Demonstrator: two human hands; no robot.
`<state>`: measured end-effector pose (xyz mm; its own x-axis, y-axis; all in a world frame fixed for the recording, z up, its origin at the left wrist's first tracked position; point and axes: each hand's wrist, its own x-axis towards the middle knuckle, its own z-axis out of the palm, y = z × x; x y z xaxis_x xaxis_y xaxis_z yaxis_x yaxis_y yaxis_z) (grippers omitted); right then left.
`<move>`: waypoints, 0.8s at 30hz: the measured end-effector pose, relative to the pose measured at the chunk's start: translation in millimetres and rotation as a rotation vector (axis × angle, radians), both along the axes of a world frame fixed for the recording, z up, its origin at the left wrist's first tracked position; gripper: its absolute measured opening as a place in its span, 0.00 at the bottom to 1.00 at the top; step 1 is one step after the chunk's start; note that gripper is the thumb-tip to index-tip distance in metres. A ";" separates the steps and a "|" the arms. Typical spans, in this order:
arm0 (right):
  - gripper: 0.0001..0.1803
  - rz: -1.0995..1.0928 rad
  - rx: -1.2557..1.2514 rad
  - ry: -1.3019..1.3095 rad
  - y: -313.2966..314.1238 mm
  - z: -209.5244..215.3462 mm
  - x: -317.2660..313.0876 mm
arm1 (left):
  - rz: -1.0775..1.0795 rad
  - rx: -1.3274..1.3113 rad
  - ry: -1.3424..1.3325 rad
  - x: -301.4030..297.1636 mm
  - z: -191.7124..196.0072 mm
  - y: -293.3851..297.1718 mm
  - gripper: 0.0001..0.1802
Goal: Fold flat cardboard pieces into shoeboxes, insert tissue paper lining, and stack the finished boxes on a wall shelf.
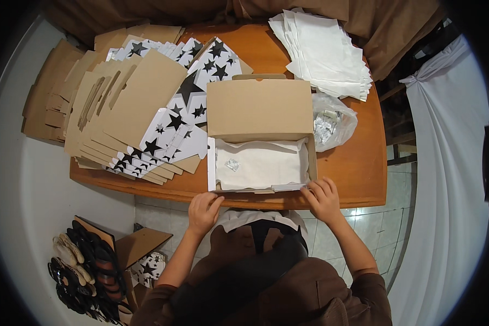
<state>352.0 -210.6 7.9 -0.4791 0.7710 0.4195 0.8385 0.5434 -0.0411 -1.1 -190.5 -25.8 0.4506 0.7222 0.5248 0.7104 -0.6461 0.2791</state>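
An open cardboard shoebox (259, 108) stands at the table's front edge, its brown lid raised at the back. White tissue paper (271, 163) lines the inside, and a small clear-and-silver packet (232, 164) lies on it at the left. My left hand (204, 212) is just below the box's front left corner, fingers loosely bent and apart from the thumb, with nothing seen in it. At the front right corner is my right hand (321, 200), thumb and fingers spread around the corner; whether it presses on the cardboard I cannot tell.
Flattened star-printed boxes (141, 98) lie overlapped on the left of the wooden table (353, 174). White paper sheets (326, 51) are stacked at the back right, above a plastic bag (334, 122) of small packets. Sandals (87, 266) are piled low at the left.
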 end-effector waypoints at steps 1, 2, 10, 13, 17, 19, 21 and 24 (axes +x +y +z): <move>0.15 0.003 -0.002 0.001 -6.2 -6.5 4.6 | 0.068 0.024 -0.006 3.0 -3.0 -5.0 0.14; 0.16 -0.017 0.022 -0.018 -10.6 -12.6 8.8 | 0.072 0.022 -0.004 3.6 -4.9 -7.4 0.14; 0.14 0.028 0.207 -0.140 0.0 -25.4 30.1 | 0.205 0.068 0.107 21.5 -0.2 -2.3 0.16; 0.13 0.074 0.150 -0.052 2.1 -20.7 35.0 | 0.242 0.097 0.131 24.6 10.2 -8.7 0.16; 0.15 0.112 0.059 0.013 17.6 -7.6 47.0 | 0.283 0.088 0.151 28.7 16.8 -6.2 0.16; 0.15 0.139 0.036 0.017 26.6 -5.6 56.6 | 0.272 0.067 0.117 34.2 19.8 -3.5 0.16; 0.16 0.177 0.005 0.036 34.3 -5.6 64.8 | 0.179 0.049 0.125 47.4 26.1 4.8 0.16; 0.16 0.221 0.001 0.015 42.5 -1.1 69.6 | 0.050 0.017 0.148 70.9 32.0 15.8 0.16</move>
<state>421.5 -168.1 6.8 -0.6301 0.6474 0.4288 0.6982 0.7140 -0.0521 69.8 -174.7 6.2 0.4872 0.7373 0.4680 0.7746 -0.6123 0.1584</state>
